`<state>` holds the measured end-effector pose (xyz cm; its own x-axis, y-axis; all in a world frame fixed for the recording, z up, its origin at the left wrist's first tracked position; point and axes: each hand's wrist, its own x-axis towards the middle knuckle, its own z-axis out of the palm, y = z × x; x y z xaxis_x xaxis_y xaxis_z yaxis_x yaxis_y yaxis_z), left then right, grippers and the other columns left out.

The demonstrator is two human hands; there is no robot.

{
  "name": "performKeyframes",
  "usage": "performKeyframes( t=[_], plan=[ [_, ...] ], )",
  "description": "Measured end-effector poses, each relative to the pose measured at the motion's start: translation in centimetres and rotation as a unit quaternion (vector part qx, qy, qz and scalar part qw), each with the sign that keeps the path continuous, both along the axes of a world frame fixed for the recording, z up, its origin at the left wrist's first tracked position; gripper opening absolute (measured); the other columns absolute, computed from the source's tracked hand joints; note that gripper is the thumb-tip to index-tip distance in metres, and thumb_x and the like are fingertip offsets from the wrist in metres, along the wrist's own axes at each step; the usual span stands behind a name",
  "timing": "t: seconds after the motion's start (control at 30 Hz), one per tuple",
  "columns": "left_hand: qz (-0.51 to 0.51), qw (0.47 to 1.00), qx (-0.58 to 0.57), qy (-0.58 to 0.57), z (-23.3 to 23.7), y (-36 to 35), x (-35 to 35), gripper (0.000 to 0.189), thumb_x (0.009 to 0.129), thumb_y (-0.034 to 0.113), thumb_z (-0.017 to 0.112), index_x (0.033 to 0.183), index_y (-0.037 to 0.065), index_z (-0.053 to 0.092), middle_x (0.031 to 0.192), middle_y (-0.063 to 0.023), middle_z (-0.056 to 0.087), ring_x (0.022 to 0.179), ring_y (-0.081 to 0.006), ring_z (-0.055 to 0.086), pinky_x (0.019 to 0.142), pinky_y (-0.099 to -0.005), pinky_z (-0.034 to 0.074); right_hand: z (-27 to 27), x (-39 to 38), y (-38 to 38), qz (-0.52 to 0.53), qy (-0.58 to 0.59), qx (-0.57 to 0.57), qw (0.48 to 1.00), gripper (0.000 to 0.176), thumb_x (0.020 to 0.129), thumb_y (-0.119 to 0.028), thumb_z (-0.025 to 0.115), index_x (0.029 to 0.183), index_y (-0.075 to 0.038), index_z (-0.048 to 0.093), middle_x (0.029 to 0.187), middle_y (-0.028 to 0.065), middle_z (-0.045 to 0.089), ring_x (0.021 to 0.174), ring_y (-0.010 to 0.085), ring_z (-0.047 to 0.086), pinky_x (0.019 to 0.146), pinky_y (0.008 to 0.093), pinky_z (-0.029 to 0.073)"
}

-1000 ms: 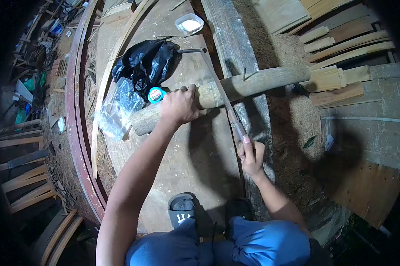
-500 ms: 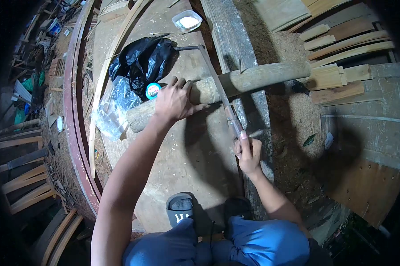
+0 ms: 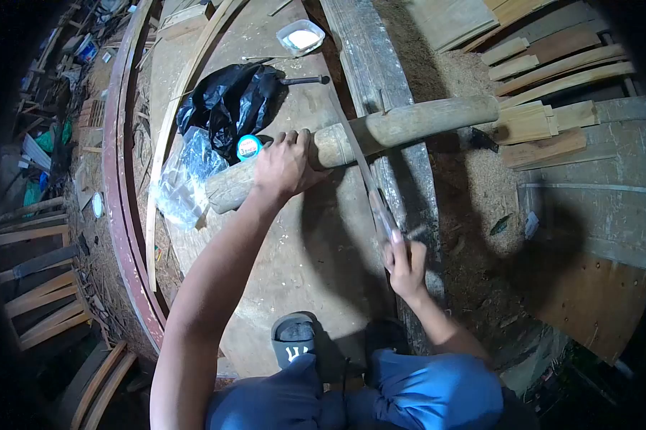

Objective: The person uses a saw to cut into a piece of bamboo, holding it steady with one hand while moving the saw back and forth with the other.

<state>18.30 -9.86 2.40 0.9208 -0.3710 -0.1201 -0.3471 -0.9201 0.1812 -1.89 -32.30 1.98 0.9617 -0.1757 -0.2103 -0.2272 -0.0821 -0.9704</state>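
Note:
A thick, slightly curved wooden log (image 3: 424, 127) lies crosswise, its right part resting on a grey timber beam. My left hand (image 3: 283, 166) presses down on the log left of the saw, with its fingers curled over the top and the thumb mostly out of sight. In my right hand (image 3: 404, 266) is the handle of a handsaw (image 3: 363, 166), my fingers wrapped round it. The saw blade crosses the log just right of a line ringed around the wood, and motion smears it somewhat. A thin nail-like peg (image 3: 381, 102) stands up by the log's far side.
Beyond the log are a black plastic bag (image 3: 230, 97), a clear plastic bag (image 3: 190, 179), a round blue-rimmed tin (image 3: 248, 147), a dark metal rod (image 3: 305, 80) and a clear tub with white contents (image 3: 300, 37). The grey beam (image 3: 374, 54) runs alongside the board (image 3: 287, 265). Cut planks (image 3: 545, 147) lie right.
My right hand has drawn the saw back toward my body and a little to the right. My left hand stays on the log, its thumb less visible than before.

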Motion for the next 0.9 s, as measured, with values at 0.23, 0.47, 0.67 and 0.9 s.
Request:
performKeyframes(
  t=[0.23,0.47,0.67,0.9],
  plan=[
    [-0.021,0.995,-0.048,-0.082,-1.5,0.4,-0.6,0.081,0.073,0.062,0.083,0.125,0.006,0.059,0.118,-0.0182,0.07,0.112,-0.0344,0.069,0.089,-0.047,0.059,0.9,7.4,1.2,0.018,-0.024,-0.117,0.993,0.066,0.11,-0.043,0.05,0.055,-0.007,0.047,0.047,-0.0014,0.044,0.042,0.0096,0.042,0.045,0.0297,0.029],
    [0.001,1.0,-0.008,0.017,-0.8,0.6,0.3,0.083,0.072,0.063,0.083,0.13,0.008,0.06,0.118,-0.0191,0.07,0.112,-0.0353,0.069,0.087,-0.0475,0.059,-0.3,-1.3,-0.2,0.03,-0.099,-0.202,0.974,0.061,0.109,-0.036,0.053,0.057,-0.004,0.05,0.05,0.0023,0.049,0.045,0.0147,0.049,0.048,0.0365,0.032],
    [-0.018,0.997,-0.042,-0.057,-1.9,0.7,0.1,0.079,0.072,0.063,0.084,0.124,0.007,0.061,0.113,-0.0194,0.071,0.106,-0.0369,0.07,0.086,-0.0481,0.059,1.9,1.8,0.1,0.026,-0.018,-0.073,0.997,0.063,0.109,-0.044,0.053,0.058,-0.008,0.047,0.051,-0.0043,0.045,0.045,0.0071,0.042,0.044,0.0283,0.028],
    [0.0,1.0,-0.031,-0.004,-0.4,0.5,0.2,0.082,0.073,0.062,0.083,0.128,0.007,0.059,0.117,-0.0196,0.071,0.111,-0.0368,0.069,0.09,-0.0475,0.059,-1.3,3.4,0.7,0.006,-0.031,-0.052,0.998,0.067,0.11,-0.043,0.051,0.054,-0.008,0.044,0.048,-0.0031,0.042,0.042,0.0086,0.04,0.045,0.0293,0.028]
  ],
)
